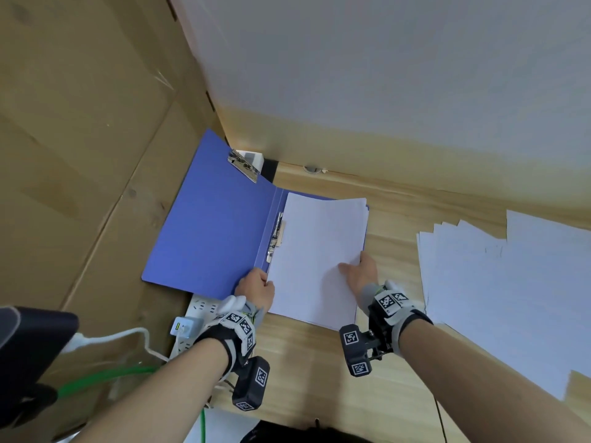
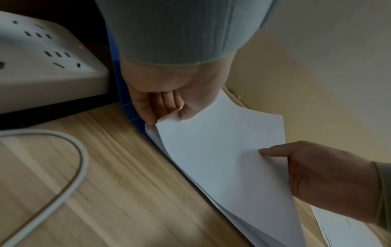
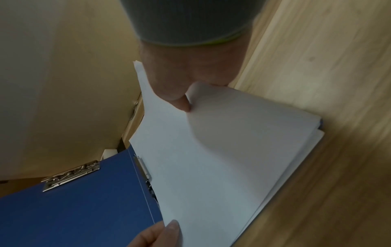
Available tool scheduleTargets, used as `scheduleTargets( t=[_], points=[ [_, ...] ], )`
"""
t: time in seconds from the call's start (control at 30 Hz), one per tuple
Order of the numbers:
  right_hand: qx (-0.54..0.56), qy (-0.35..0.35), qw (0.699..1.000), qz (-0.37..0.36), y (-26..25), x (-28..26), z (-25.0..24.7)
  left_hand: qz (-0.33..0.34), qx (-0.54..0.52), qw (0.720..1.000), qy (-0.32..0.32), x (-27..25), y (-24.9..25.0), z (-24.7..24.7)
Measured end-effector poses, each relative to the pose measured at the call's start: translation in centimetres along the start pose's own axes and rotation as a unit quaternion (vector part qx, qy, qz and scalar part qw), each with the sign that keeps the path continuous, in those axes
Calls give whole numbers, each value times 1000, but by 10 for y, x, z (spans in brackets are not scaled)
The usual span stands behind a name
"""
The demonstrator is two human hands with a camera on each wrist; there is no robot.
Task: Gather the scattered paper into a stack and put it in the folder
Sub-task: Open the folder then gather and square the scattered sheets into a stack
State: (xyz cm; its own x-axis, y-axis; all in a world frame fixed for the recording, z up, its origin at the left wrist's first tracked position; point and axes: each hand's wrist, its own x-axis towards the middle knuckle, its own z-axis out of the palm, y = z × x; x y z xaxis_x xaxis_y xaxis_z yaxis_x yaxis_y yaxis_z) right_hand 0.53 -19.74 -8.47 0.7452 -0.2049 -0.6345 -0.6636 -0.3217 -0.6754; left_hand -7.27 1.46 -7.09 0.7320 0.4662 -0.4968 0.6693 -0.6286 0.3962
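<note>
Both hands, left hand (image 1: 256, 287) at 7 o'clock and right hand (image 1: 361, 271) at 5, pinch the paper stack (image 1: 319, 254) lying in the open folder (image 1: 211, 225).

folder (image 1: 211, 231): blue
paper (image 1: 319, 251): white
table (image 1: 313, 362): pale wood grain
strip (image 2: 42, 58): white
cable (image 1: 140, 370): green
</note>
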Motion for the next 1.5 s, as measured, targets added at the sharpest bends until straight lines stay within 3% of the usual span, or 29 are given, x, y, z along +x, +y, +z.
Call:
scheduleTargets(
  t=[0.17,0.37,0.5,0.77,0.93,1.13,1.23,1.37,1.5],
  points=[
    [-3,-15,1000,0,-1,-4,-6,41,-15,999,20,-2,1,-2],
    [16,74,997,-1,9,-10,-50,115,-90,989,36,-6,31,5],
    [15,97,995,3,25,-12,-99,137,-148,978,-44,-14,74,23],
    [-12,130,991,-1,64,-15,-213,160,-129,961,-184,-47,153,86],
    [-70,136,988,-14,100,9,-293,142,-133,961,-198,-82,203,136],
    [-249,71,963,-75,118,63,-381,80,-138,965,-209,-121,246,194],
    [-350,19,932,-91,109,85,-398,46,-146,971,-184,-132,256,212],
    [-455,2,879,-143,101,97,-404,11,-168,971,-167,-142,264,221],
    [-463,-37,872,-154,107,100,-408,-2,-152,976,-158,-147,269,223]
  ],
)
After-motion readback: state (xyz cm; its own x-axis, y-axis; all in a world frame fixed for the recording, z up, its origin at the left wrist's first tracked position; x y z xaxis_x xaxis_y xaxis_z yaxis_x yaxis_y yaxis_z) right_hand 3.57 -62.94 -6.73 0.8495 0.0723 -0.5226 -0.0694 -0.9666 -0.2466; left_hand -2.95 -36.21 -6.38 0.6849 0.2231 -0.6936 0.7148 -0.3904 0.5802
